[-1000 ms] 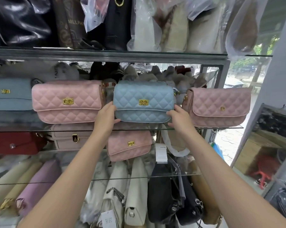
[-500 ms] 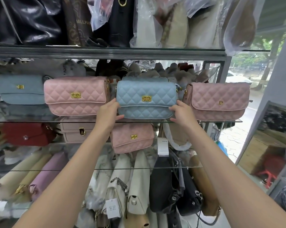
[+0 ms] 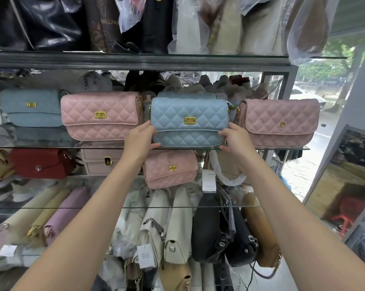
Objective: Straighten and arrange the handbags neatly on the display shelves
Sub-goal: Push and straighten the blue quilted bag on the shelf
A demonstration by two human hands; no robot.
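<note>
A glass-shelved display rack beside a street-facing opening is being shown, crowded with handbags on every tier. On the middle glass shelf, a blue quilted flap bag is being held between a pink quilted bag and a second pink quilted bag. The left hand is being clenched on its lower left corner, the right hand on its lower right corner, each grip closed around the blue bag. The bag is judged light, softly padded and somewhat smooth; the two lower corners are being treated as the safest hold, the gold clasp being left untouched.
</note>
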